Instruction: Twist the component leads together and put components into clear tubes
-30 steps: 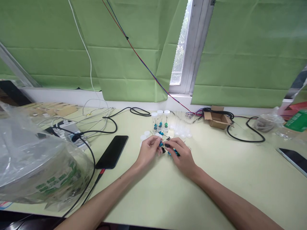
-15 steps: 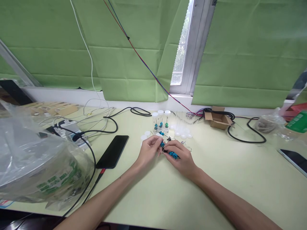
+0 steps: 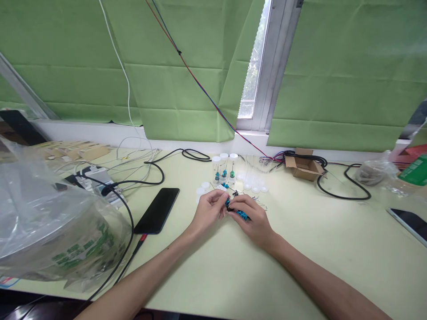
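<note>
Cables (image 3: 312, 157), vials (image 3: 224, 169) and small parts (image 3: 242, 215) along this table (image 3: 213, 275) suggest a makeshift workshop

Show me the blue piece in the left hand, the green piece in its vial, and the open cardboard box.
Blue piece (image 3: 227, 202): head view, its exposed side.
Green piece (image 3: 232, 174): head view, its middle.
Cardboard box (image 3: 300, 174): head view, its front wall.

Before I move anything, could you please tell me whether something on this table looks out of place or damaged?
Nothing looks damaged or spilled. The tangled black and white cables at back left look untidy, sprawling loosely, while three clear, white-capped tubes stand upright.
</note>
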Tool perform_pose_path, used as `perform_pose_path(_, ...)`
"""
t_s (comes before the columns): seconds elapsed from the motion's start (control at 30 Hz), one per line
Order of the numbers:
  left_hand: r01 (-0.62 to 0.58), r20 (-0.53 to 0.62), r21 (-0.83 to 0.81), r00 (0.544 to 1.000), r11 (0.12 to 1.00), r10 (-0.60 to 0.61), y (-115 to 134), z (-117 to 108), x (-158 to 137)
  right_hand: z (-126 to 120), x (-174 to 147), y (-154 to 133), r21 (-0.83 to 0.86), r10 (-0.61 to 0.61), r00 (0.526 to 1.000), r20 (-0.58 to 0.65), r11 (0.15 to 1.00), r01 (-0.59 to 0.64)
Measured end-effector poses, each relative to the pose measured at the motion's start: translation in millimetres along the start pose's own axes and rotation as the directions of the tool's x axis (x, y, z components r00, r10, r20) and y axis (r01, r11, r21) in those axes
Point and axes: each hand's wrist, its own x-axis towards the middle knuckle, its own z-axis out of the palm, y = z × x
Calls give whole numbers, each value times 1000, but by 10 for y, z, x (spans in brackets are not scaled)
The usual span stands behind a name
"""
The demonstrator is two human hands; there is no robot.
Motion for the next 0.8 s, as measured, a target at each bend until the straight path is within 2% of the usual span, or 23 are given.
perform_pose_path(0.23,1,-24,-51,1000,999,-3,59,19,-9,-6,-4,12,-65,1,999,-48,998,-4)
perform_pose_path(0.57,-15,15,-161,1000,987,18,35,-8,6,-8,5,42,-82,88,988,-126,992,-99)
perform_pose_path(0.8,-13,34,-148,999,989,18,44,-10,5,-20,8,40,-42,172,978,-117,983,-178)
